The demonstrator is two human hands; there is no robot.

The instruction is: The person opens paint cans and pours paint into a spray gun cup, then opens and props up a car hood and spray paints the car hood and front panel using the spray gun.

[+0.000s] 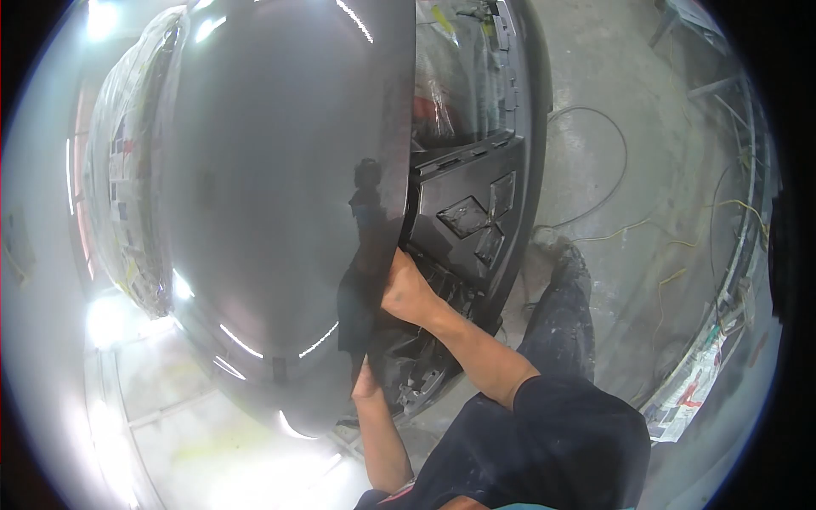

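Observation:
A glossy dark grey car hood [280, 170] fills the middle left, its front edge standing over the engine-bay gap. My right hand [408, 291] is at that edge, bent at the wrist, beside the black grille panel [442, 187] with its three-diamond emblem cut-outs. Its fingers are hidden by the hood edge, so its grip cannot be made out. Lower down and further left, my left hand [365, 381] reaches up under the hood's corner; only its heel and part of the palm show. Dark parts of the headlamp area [421, 378] lie between the two forearms.
Plastic and paper masking [132, 170] covers the windshield side at the left. A thin hose [625, 153] curves over the grey floor [629, 76]. At the right are a yellowish cord [616, 231] and a paper-wrapped part [693, 391]. My dark-trousered leg [561, 314] stands beside the bumper.

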